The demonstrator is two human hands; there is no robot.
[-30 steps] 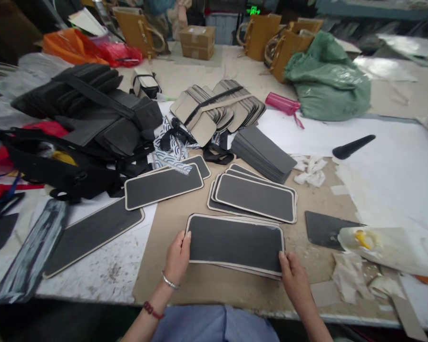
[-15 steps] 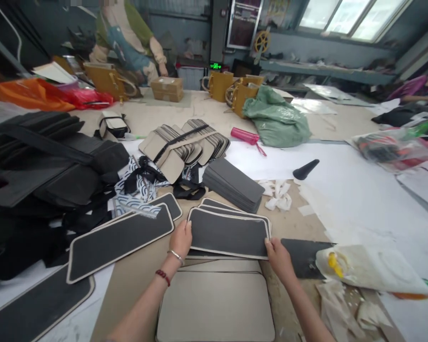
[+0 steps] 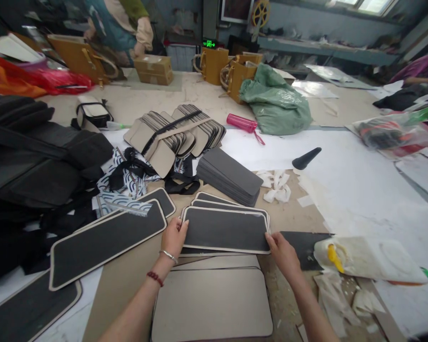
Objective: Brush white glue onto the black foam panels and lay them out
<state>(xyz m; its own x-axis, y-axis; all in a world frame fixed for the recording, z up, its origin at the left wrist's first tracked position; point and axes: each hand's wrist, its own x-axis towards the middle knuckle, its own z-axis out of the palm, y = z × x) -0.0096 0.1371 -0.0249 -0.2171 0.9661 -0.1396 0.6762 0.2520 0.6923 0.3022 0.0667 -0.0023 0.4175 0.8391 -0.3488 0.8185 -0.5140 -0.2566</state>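
A dark rectangular panel with rounded corners and a pale border (image 3: 225, 230) is held level in front of me. My left hand (image 3: 174, 234) pinches its left edge, thumb on top. At the right edge, my right hand (image 3: 282, 251) grips it near the lower corner. Similar bordered panels (image 3: 214, 201) lie fanned underneath, partly covered. Closer to me is a stack of larger beige panels (image 3: 212, 304). Another bordered panel (image 3: 109, 244) lies to the left, across others like it. Behind the held panel rests a stack of plain dark grey pieces (image 3: 231, 175).
Black bags (image 3: 39, 166) crowd the left side. Beyond are strapped beige pieces (image 3: 178, 135), a pink case (image 3: 241, 122) and a green plastic bag (image 3: 276, 102). A white container with a yellow cap (image 3: 367, 259) lies at right. A co-worker (image 3: 123, 28) stands across the table.
The camera view has tilted downward and shifted slightly right. The held panel, slightly bowed before, now looks flatter over the fanned ones. Both hands keep hold of its edges.
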